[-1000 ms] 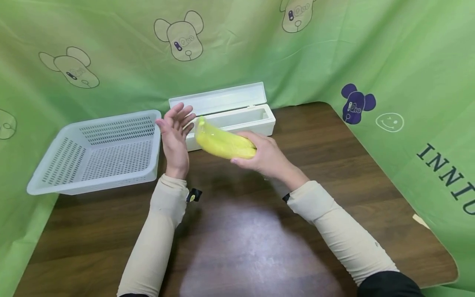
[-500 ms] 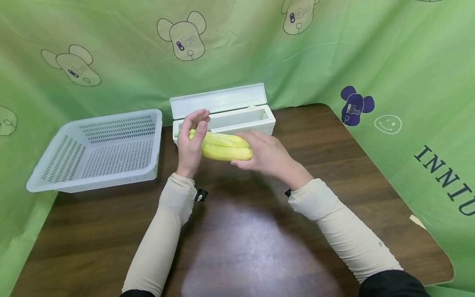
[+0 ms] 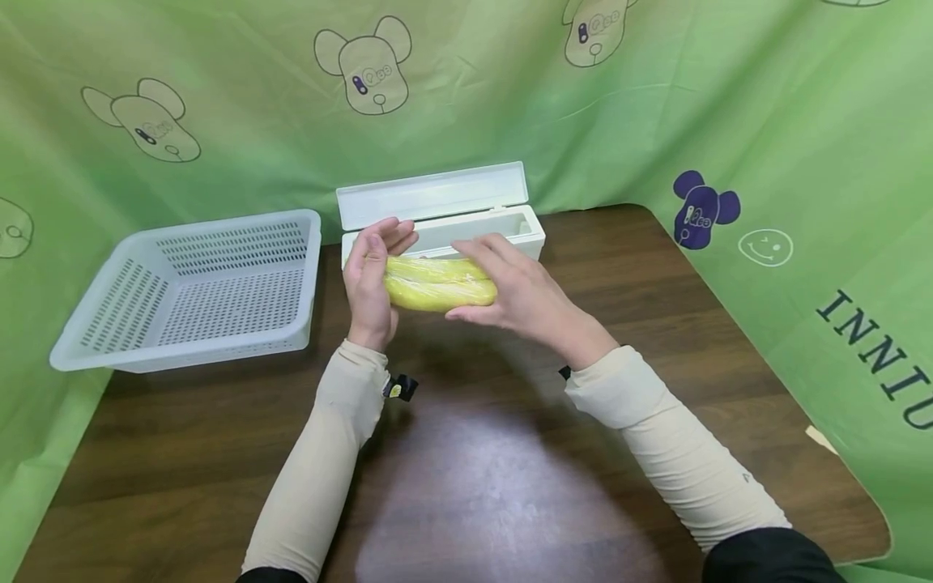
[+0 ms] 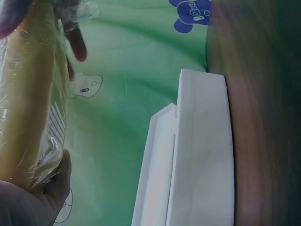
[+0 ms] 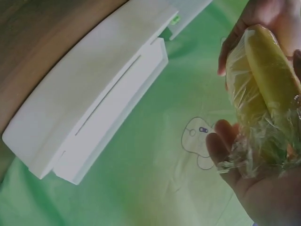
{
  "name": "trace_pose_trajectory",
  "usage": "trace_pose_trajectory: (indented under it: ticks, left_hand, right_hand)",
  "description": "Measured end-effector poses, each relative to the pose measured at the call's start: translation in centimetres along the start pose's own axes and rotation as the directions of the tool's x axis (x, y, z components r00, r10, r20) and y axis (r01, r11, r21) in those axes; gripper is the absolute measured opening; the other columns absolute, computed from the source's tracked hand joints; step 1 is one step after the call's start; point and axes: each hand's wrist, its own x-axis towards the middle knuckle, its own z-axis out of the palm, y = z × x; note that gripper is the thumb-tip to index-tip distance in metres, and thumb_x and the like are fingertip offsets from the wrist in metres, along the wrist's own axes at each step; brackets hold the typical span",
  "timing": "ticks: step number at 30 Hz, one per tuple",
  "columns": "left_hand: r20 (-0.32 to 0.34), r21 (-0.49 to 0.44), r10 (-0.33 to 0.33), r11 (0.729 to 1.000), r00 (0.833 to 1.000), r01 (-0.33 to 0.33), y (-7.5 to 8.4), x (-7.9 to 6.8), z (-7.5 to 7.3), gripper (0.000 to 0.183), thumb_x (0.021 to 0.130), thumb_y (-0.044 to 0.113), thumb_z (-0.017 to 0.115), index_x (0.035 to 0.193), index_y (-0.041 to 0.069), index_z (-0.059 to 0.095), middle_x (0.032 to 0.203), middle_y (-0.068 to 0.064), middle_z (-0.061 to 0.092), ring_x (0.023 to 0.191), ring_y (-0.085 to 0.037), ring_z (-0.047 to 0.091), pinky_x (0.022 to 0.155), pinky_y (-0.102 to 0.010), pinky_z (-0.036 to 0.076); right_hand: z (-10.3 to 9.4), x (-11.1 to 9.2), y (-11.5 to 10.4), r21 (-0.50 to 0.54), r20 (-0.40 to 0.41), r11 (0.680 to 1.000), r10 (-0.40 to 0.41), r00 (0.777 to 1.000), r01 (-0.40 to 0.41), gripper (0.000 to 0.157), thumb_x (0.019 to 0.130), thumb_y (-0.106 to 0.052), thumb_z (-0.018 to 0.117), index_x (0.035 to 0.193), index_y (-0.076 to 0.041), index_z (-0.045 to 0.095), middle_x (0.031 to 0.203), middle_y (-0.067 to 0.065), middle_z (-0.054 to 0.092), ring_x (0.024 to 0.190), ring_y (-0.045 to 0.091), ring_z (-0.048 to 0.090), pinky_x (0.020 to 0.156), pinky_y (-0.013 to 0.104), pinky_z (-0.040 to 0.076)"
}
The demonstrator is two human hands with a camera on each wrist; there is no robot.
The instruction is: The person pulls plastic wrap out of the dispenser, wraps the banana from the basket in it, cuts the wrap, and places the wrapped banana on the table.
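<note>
A yellow bunch of bananas (image 3: 430, 285), wrapped in clear plastic film, is held between the two hands above the table. My left hand (image 3: 369, 283) holds the left end, its thumb laid across the near side and its fingers reaching past the far side. My right hand (image 3: 521, 291) grips the right end, fingers over the top and thumb below. In the right wrist view, loose film (image 5: 256, 150) bunches at the right palm. The left wrist view shows film stretched along the bananas (image 4: 26, 94). Behind the hands stands a long white box (image 3: 528, 235), its lid (image 3: 437, 190) raised.
At the left, a white perforated basket (image 3: 219, 356) stands on the dark wooden table (image 3: 466, 453). A green printed curtain (image 3: 496, 97) rises behind and along both sides. A small pale strip (image 3: 821, 440) lies near the table's right edge.
My left hand has come from an open pose beside the bananas to hold their left end. The bananas have turned from slanting to nearly level. The right hand's fingers have lifted slightly.
</note>
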Motion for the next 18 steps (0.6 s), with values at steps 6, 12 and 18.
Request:
trace_pose_trajectory:
  ticks: [6,12,18]
  left_hand:
    - [-0.039,-0.057,0.017,0.998,0.999,-0.019,0.5,-0.1,0.4,0.037,0.103,0.023,0.035,0.117,-0.006,0.053,0.115,-0.029,0.057,0.107,-0.048,0.053,0.096,-0.050,0.041]
    - [-0.092,-0.155,0.009,0.988,0.996,-0.024,1.1,-0.2,1.3,0.035,0.103,0.023,0.034,0.113,-0.002,0.056,0.111,-0.027,0.060,0.106,-0.047,0.054,0.096,-0.049,0.040]
    - [-0.180,-0.234,-0.015,0.972,0.983,-0.028,1.4,-0.5,2.3,0.034,0.103,0.025,0.035,0.107,-0.001,0.057,0.105,-0.025,0.063,0.102,-0.042,0.058,0.097,-0.048,0.040]
  right_hand:
    - [-0.2,0.6,-0.1,0.130,-0.141,0.989,-0.056,0.988,0.074,0.078,0.069,-0.033,0.084,0.132,-0.001,0.051,0.120,0.013,0.055,0.107,0.024,0.052,0.092,0.036,0.042]
    - [-0.5,1.9,-0.9,0.256,-0.329,0.958,-0.036,0.943,0.127,0.064,0.084,-0.039,0.069,0.128,0.005,0.052,0.113,0.015,0.059,0.100,0.026,0.059,0.092,0.037,0.042]
    - [-0.2,3.5,-2.6,0.487,-0.517,0.854,0.114,0.848,0.182,0.043,0.086,-0.011,0.060,0.118,0.016,0.050,0.108,0.028,0.057,0.089,0.044,0.062,0.082,0.042,0.050]
